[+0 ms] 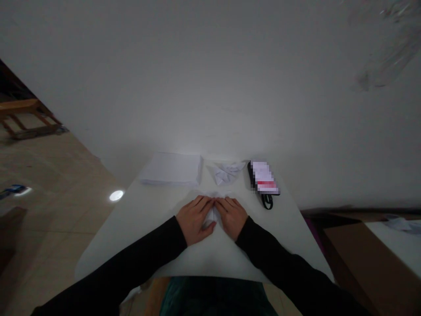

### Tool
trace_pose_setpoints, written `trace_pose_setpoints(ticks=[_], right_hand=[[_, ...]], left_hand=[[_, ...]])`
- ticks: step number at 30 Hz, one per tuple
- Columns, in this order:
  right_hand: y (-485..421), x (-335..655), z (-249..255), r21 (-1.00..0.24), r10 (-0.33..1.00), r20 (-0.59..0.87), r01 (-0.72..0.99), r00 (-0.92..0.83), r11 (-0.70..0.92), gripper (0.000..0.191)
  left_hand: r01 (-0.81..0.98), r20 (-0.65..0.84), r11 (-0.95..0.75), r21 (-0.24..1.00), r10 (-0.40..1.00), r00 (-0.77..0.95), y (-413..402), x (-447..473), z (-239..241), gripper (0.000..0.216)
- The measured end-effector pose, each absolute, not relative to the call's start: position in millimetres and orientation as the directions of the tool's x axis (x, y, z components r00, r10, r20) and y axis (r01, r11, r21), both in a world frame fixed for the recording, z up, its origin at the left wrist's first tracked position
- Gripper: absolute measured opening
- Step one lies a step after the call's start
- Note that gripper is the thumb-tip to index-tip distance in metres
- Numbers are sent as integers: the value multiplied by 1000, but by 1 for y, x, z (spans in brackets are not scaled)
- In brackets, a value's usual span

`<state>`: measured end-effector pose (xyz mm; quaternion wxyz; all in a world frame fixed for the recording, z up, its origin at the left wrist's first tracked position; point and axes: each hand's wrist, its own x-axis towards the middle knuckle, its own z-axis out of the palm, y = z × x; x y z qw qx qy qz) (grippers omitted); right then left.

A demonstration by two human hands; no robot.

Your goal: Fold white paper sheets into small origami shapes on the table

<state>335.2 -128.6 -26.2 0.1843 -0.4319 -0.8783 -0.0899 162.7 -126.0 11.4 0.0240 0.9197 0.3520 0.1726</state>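
Nearly mirrored, the left hand [196,219] and right hand [233,218] angle inward, palms down, fingers open and outstretched, their tips meeting over a folded white paper sheet [213,215] lying on the smooth white bench [226,261]. Just beyond sits a creased white paper shape [227,173], between a neat white paper stack [171,169] on the left and a black-edged rectangular phone [264,177] on the right.
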Motion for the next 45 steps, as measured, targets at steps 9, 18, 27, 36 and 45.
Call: trace_pose_setpoints(ticks=[9, 18, 27, 36, 45], right_hand=[[-126, 366, -21, 30, 821, 327, 873, -469, 487, 40], [-126, 365, -21, -117, 776, 409, 815, -481, 567, 39], [-104, 371, -34, 50, 458, 526, 564, -716, 824, 51], [-109, 372, -28, -25, 426, 570, 503, -703, 864, 62], [-107, 368, -32, 150, 348, 647, 561, -678, 814, 23]], left_hand=[[768, 302, -639, -36, 726, 618, -127, 151, 4, 55], [665, 342, -745, 45, 637, 691, -120, 152, 11, 50], [637, 300, -768, 62, 623, 722, -119, 154, 12, 54], [590, 246, -807, 25, 577, 779, -114, 155, 15, 66], [533, 244, -844, -57, 506, 827, -109, 152, 10, 60]])
